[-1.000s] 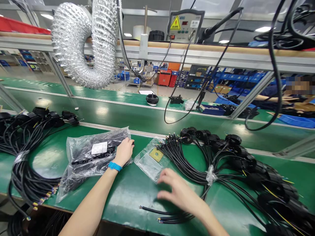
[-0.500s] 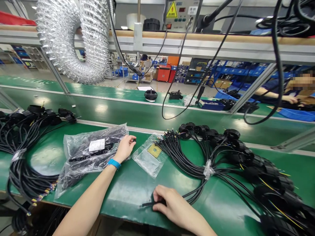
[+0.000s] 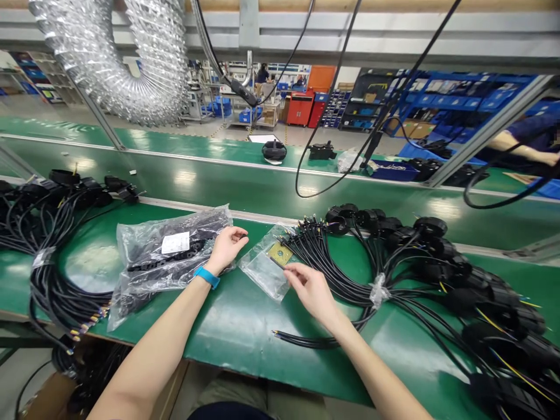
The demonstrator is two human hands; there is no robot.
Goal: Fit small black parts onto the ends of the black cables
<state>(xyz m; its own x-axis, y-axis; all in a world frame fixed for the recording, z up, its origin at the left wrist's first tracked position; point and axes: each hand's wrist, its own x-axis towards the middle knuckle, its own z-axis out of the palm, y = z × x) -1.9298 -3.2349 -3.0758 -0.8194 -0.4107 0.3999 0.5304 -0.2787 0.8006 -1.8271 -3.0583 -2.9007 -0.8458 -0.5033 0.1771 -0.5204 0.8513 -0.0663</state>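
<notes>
My right hand (image 3: 311, 290) is narrowed, its fingertips drawn together at the edge of a small see-through bag (image 3: 262, 274), and I cannot tell whether they pinch anything. That bag lies flat on the green counter (image 3: 236, 344), with a yellowish square card (image 3: 280, 254) inside it. Below my right hand, the loose ends of some black cables (image 3: 301, 340) lie on the counter. My left hand (image 3: 227, 249), with a blue wristband (image 3: 207, 277) on its wrist, rests loosely curled at the far edge of a larger plastic bag (image 3: 168, 262). Nothing shows in that hand. The larger bag is full of black parts and carries a white label (image 3: 175, 242). To my right, a big bundle of black cables (image 3: 345, 274), cinched by a plastic tie (image 3: 378, 290), runs out to round black connectors (image 3: 431, 226). A second cable bundle (image 3: 56, 291) lies to my left. Beyond the counter runs a green conveyor (image 3: 262, 181), and silver ducting (image 3: 131, 58) hangs above it. A co-worker's arm (image 3: 525, 143) shows at the far right.
</notes>
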